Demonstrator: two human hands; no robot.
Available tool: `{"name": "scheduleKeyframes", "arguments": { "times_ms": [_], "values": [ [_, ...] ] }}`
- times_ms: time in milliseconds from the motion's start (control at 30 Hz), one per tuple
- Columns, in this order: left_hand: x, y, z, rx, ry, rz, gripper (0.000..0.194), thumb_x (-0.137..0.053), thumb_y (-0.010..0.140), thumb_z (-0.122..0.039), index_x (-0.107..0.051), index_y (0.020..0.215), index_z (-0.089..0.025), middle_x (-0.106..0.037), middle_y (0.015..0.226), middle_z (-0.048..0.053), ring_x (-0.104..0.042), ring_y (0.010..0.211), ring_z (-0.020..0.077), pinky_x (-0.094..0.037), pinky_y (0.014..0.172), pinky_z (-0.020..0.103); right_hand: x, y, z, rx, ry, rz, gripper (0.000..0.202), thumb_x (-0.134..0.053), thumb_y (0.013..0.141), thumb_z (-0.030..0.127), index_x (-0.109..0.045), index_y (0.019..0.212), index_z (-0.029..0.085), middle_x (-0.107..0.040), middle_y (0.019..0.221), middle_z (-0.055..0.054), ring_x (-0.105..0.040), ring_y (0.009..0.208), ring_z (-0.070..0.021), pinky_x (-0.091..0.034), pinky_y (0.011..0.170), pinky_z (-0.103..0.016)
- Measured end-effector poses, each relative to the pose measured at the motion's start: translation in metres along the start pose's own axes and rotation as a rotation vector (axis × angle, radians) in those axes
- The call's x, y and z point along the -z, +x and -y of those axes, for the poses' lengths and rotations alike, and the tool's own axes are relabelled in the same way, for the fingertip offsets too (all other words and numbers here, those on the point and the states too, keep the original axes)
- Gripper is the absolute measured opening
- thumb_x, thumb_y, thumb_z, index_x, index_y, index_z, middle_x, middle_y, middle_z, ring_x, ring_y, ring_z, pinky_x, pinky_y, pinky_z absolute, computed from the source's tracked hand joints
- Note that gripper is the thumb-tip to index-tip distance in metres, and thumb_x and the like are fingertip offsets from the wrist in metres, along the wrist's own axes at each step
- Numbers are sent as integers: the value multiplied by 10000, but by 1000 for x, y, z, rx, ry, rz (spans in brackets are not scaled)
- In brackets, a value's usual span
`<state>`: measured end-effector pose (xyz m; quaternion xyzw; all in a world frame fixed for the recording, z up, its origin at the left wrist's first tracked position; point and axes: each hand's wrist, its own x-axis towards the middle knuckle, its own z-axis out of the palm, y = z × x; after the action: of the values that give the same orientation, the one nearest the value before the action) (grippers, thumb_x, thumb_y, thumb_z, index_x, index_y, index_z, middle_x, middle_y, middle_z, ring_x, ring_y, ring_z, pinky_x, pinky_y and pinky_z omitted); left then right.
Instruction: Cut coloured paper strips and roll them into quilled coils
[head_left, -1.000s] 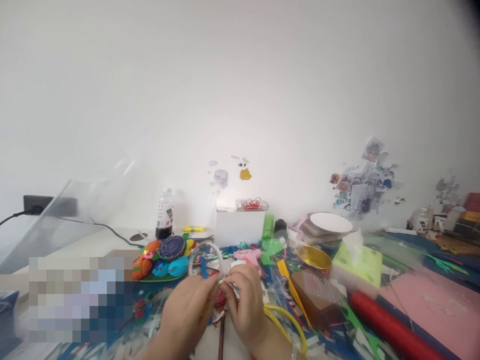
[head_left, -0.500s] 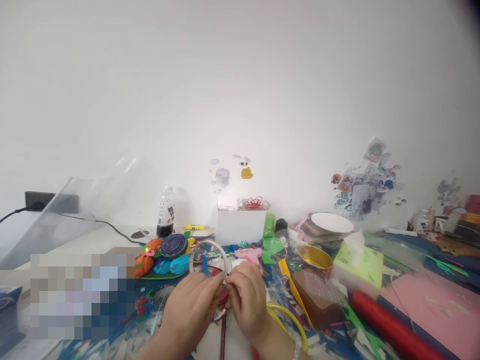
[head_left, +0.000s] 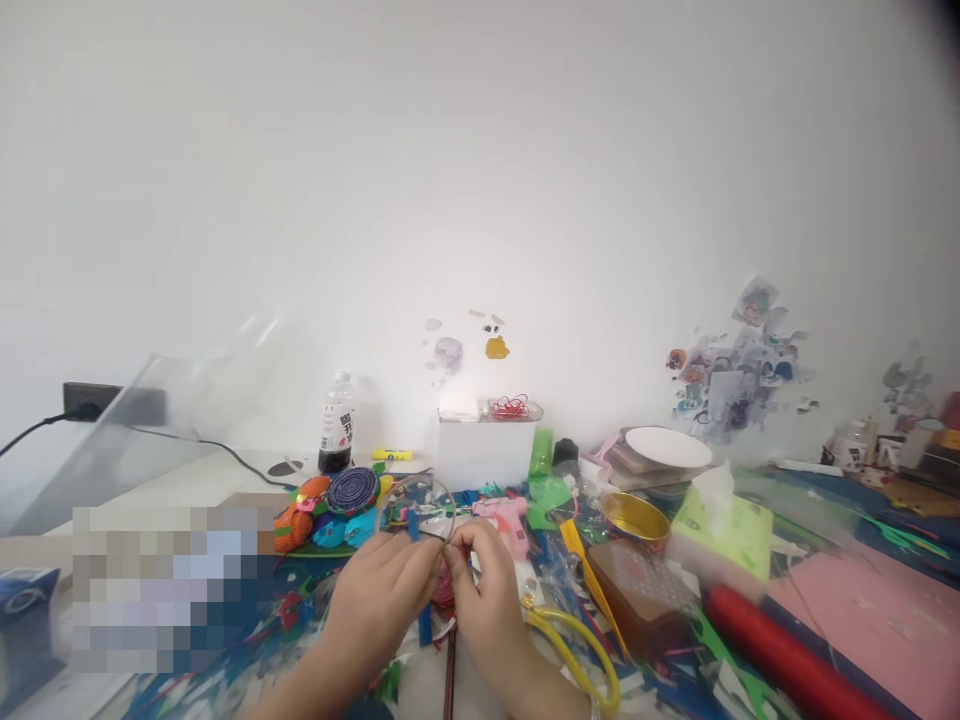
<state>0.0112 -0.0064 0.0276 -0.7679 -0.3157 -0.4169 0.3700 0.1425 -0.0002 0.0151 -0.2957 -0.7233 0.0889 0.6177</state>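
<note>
My left hand (head_left: 382, 590) and my right hand (head_left: 487, 605) meet close to me, fingers pinched at the lower edge of a thin, pale hoop (head_left: 454, 500). The hoop stands up above my fingertips. Just below, partly hidden between the hands, is a red, textured, rounded piece (head_left: 444, 585); whether the fingers touch it I cannot tell. A dark brown stick (head_left: 450, 670) runs toward me beneath it, over a pale surface. A blue strip (head_left: 425, 625) shows beside my left hand. Yellow-handled scissors (head_left: 611, 670) lie right of my right wrist.
Colourful scraps cover the blue table. Behind the hands are a pink glue gun (head_left: 506, 522), a white box (head_left: 484, 455) and a bottle (head_left: 336, 425). Coiled paper decorations (head_left: 352, 492) sit left. Rightward are a gold tin (head_left: 637, 520), tissue box (head_left: 724, 530) and red roll (head_left: 787, 650).
The hoop has turned and now looks thinner, nearer edge-on in its band. My hands have shifted slightly, and more of the yellow scissors shows. The whole view has moved a little.
</note>
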Motion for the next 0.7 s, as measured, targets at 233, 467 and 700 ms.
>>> {"name": "scheduleKeyframes", "arguments": {
  "times_ms": [233,467,700],
  "values": [
    [-3,-3,9,-127,103,21,170,-368,846,-113,-524,794,-157,-545,515,-8,-466,463,137,-324,473,267,-4,6,-1,-359,376,150,261,-458,820,386,-402,657,190,-377,610,32,-363,545,-113,-320,493,-219],
    [-4,-2,15,-235,172,36,181,-363,833,-57,-514,816,-156,-573,548,-4,-506,501,132,-355,504,272,-3,8,-5,-692,729,267,365,-600,698,498,-429,645,181,-395,566,43,-367,477,-88,-245,419,-193],
    [-1,2,16,-242,194,61,165,-395,818,-58,-518,782,-162,-551,527,-12,-476,488,130,-344,498,269,4,11,1,-764,1002,345,329,-676,663,387,-445,610,159,-374,564,47,-389,520,-83,-344,516,-207]
  ]
}}
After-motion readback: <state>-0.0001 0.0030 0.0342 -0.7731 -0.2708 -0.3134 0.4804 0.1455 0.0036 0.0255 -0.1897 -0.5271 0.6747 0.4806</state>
